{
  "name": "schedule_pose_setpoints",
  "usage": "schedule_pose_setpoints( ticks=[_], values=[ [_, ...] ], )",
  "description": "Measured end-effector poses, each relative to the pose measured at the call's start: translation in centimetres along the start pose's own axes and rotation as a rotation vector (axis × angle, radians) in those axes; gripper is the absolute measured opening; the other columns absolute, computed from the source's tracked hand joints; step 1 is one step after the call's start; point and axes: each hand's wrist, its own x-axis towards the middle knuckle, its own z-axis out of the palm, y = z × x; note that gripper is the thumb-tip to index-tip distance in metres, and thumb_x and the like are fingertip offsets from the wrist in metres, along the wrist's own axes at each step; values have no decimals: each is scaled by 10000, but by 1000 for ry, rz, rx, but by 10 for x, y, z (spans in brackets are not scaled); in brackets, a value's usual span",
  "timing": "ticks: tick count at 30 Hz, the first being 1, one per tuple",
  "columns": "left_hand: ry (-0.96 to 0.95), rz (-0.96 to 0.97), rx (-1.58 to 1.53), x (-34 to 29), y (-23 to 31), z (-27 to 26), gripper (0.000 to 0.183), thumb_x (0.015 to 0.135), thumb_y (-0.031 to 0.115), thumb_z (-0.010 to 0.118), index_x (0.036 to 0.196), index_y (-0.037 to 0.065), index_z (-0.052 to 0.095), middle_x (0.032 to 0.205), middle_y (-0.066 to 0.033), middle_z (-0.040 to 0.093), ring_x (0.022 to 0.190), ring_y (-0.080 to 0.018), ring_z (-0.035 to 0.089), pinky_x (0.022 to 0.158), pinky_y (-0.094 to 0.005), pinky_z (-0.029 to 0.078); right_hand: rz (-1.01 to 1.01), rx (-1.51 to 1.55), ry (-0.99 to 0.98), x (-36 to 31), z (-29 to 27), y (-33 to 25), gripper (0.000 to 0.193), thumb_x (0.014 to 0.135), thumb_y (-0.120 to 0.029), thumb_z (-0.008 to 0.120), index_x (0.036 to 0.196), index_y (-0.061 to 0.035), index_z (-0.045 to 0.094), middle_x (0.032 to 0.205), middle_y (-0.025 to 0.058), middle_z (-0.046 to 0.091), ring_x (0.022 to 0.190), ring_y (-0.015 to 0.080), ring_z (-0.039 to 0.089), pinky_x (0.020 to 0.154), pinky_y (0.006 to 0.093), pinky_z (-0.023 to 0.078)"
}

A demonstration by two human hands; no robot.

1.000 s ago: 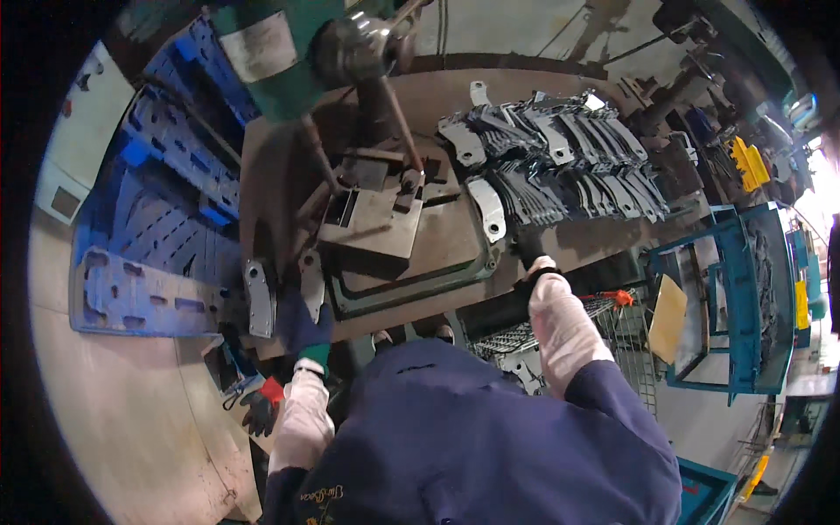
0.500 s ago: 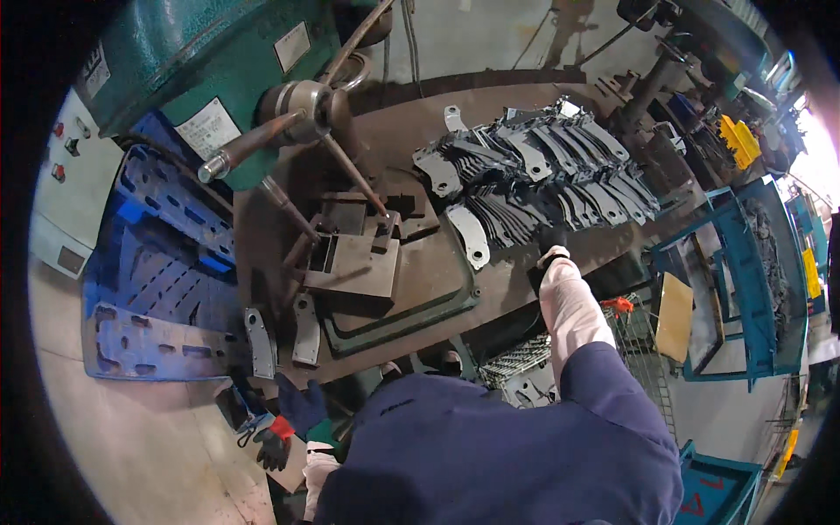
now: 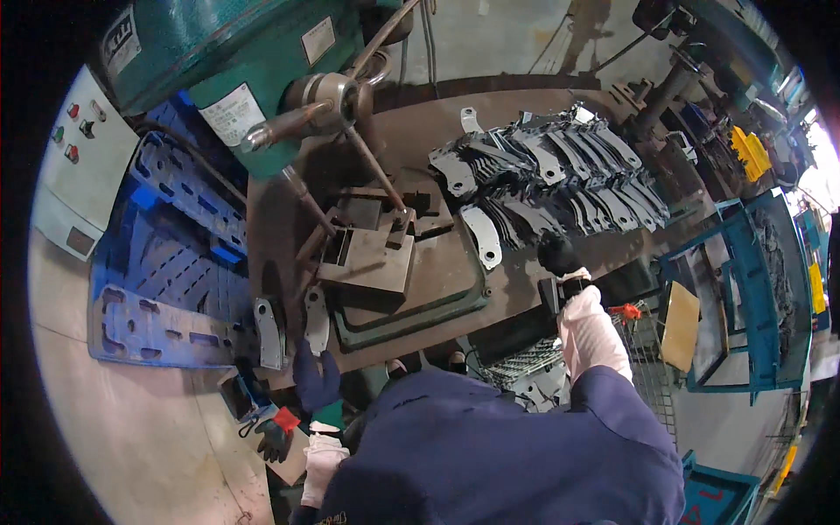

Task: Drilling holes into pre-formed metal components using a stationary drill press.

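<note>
My left hand (image 3: 315,381), in a dark blue glove, is at the near-left table edge. Its fingers are parted at the lower end of a curved metal plate (image 3: 317,322); no firm grip shows. Beside that lies a second curved metal plate (image 3: 269,334). My right hand (image 3: 560,255), in a black glove, is just in front of a large pile of similar metal plates (image 3: 516,166). Its fingers merge into a dark shape, so I cannot see whether it holds anything. One plate (image 3: 482,236) lies at the pile's near-left end.
A green drill press (image 3: 236,79) with long handles stands at the left over a metal fixture block (image 3: 372,260). Blue plastic pallets (image 3: 166,324) lean beside it. A wire basket (image 3: 643,354) and blue metal frame (image 3: 744,289) stand at the right. Another black glove (image 3: 274,444) lies below.
My left hand has moved up to the lower end of the metal plate. The right hand has drawn back a little from the pile toward me. The view has shifted slightly.
</note>
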Motion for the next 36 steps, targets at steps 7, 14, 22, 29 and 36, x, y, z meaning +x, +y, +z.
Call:
schedule_pose_setpoints(
  ticks=[7, 14, 22, 29, 36],
  values=[
    [-484, -85, -529, 45, 44, 6, 542, 922, 293, 574, 1409, 91, 449, 1164, -165, 616, 985, -282, 640, 867, -372, 513, 16, 117, -310, -75, -36, -123, 321, 901, -272, 624, 1099, -20, 646, 860, 123, 657, 662, 203, 621, 636, 312, 500],
    [-1333, -539, -1858, 73, 79, 37, 622, 985, 463, 404, 1449, 52, 346, 1422, -232, 409, 1208, -406, 507, 957, -543, 468, -288, 342, -717, -141, -12, -300, 263, 911, -254, 656, 988, -8, 705, 830, 67, 683, 678, 111, 595, 612, 264, 490],
    [-1554, -366, -1977, 88, 59, -12, 732, 917, 438, 538, 1456, -3, 314, 1363, -290, 461, 1128, -412, 575, 915, -484, 514, -648, 89, -1012, -96, 53, -333, 175, 922, -138, 641, 1061, -31, 653, 917, 54, 617, 824, 128, 583, 688, 290, 496],
    [-834, 166, -997, 87, 35, -32, 657, 834, 300, 691, 1369, -4, 459, 1235, -164, 604, 1052, -268, 630, 833, -380, 517, -442, 363, -834, -79, 75, -354, 353, 958, -193, 592, 1252, 1, 589, 1138, 94, 663, 959, 170, 624, 859, 306, 503],
    [-294, 139, -262, 93, 23, 23, 608, 843, 302, 708, 1374, 93, 499, 1246, -166, 594, 1109, -311, 588, 939, -397, 468, -145, 1117, -1069, -124, 25, -465, 518, 1013, -395, 390, 1287, 25, 522, 1112, 93, 644, 840, 173, 613, 808, 320, 488]
  ],
)
